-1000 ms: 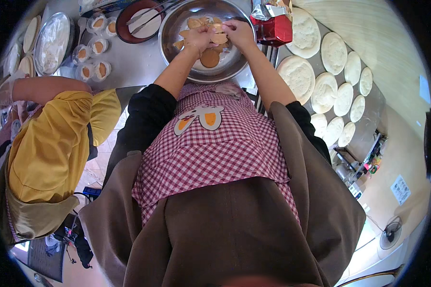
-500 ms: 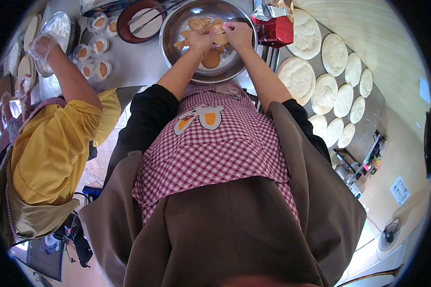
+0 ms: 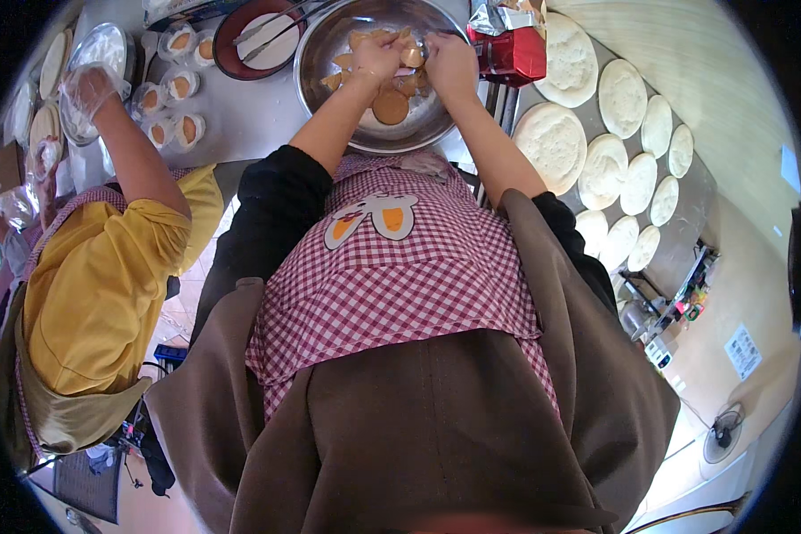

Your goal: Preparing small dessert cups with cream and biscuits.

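Note:
Both my hands are inside a wide metal mixing bowl (image 3: 322, 98), over broken pieces of round brown biscuit. My left hand (image 3: 376, 57) has its fingers closed, with a pale tan biscuit piece (image 3: 411, 56) at its fingertips. A short gap to the right, my right hand (image 3: 450, 66) is closed too; whatever it grips is hidden behind its fingers. One whole round biscuit (image 3: 390, 107) lies in the near part of the bowl, just below my left hand. Several broken pieces are scattered around and partly under my hands.
Left of the bowl stands a dark red bowl (image 3: 226, 49) of white contents, with tongs across it. Several small cups (image 3: 180, 84) lie farther left, beside a co-worker's gloved hand (image 3: 93, 92). A red foil packet (image 3: 518, 58) touches the right side; flat dough rounds (image 3: 550, 147) cover another surface.
My hands were together on one biscuit and have now moved apart, the right one outward. The biscuit between them is broken. The co-worker's gloved hand shifted slightly.

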The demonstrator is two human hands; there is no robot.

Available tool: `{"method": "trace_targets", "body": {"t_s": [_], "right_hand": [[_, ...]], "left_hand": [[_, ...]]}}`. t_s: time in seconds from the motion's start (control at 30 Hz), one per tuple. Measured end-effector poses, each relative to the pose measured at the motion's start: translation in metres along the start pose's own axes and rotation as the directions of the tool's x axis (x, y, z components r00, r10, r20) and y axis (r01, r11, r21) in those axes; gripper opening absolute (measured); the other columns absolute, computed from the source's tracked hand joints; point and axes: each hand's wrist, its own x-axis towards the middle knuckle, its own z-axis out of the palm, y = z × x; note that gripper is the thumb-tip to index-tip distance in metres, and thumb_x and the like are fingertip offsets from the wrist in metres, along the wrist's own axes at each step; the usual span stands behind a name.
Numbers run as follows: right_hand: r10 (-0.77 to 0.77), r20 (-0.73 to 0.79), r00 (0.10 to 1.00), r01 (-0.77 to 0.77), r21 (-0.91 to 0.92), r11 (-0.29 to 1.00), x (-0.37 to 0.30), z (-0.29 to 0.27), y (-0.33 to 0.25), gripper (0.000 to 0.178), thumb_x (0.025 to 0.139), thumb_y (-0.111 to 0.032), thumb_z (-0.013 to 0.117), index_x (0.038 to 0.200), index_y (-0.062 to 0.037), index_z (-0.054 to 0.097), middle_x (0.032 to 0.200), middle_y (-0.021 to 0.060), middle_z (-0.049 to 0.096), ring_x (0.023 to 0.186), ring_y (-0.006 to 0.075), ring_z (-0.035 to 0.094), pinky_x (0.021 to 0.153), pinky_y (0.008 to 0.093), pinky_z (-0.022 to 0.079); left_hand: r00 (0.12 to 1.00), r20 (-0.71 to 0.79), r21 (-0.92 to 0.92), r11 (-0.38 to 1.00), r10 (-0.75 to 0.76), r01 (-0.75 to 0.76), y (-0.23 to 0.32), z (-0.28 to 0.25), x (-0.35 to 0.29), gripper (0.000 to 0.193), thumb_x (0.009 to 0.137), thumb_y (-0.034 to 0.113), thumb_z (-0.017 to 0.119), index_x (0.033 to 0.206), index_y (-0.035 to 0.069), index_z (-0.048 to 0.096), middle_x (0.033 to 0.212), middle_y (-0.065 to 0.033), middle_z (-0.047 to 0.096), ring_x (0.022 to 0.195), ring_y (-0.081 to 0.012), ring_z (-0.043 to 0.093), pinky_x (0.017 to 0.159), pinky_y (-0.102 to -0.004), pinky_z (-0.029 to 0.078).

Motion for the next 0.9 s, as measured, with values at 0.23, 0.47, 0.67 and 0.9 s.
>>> {"method": "trace_targets", "body": {"t_s": [0.23,0.47,0.67,0.9], "right_hand": [[-0.138,0.192,0.972,0.145,-0.024,0.989,-0.028,-0.016,-0.009,0.013,0.078,-0.013,0.061,0.085,-0.0025,0.065,0.086,0.0172,0.063,0.082,0.0357,0.063,0.075,0.0435,0.051],[-0.272,0.365,0.890,0.350,-0.166,0.922,-0.058,0.007,-0.006,0.041,0.074,-0.016,0.065,0.112,-0.0085,0.053,0.106,0.0134,0.056,0.102,0.0303,0.057,0.077,0.0427,0.051],[-0.146,0.469,0.871,0.206,-0.079,0.975,-0.055,0.008,-0.015,0.038,0.073,-0.013,0.068,0.108,-0.0056,0.056,0.092,0.0118,0.062,0.089,0.0278,0.062,0.072,0.0396,0.052],[-0.066,0.446,0.893,-0.135,0.405,0.905,-0.039,0.009,0.000,0.029,0.072,-0.021,0.076,0.091,-0.0030,0.065,0.082,0.0105,0.066,0.078,0.0218,0.065,0.070,0.0345,0.050]], "left_hand": [[0.844,0.300,0.693,0.506,0.446,-0.513,0.026,-0.037,-0.017,0.032,0.084,0.012,0.058,0.115,0.010,0.063,0.095,-0.0169,0.066,0.083,-0.0283,0.066,0.074,-0.0369,0.052],[0.914,0.401,0.834,0.388,0.063,-0.393,0.023,-0.050,-0.057,0.028,0.081,0.008,0.059,0.108,0.008,0.065,0.101,-0.0178,0.065,0.095,-0.0325,0.063,0.082,-0.0399,0.049],[0.858,0.505,0.774,0.389,0.097,-0.500,0.005,-0.066,-0.051,0.035,0.079,0.010,0.064,0.112,0.001,0.060,0.102,-0.0171,0.066,0.097,-0.0292,0.064,0.085,-0.0377,0.049],[0.895,0.442,0.641,0.678,0.056,-0.359,0.018,-0.060,-0.060,0.039,0.082,0.016,0.069,0.115,-0.003,0.058,0.101,-0.0106,0.067,0.096,-0.0192,0.064,0.082,-0.0301,0.050]]}}
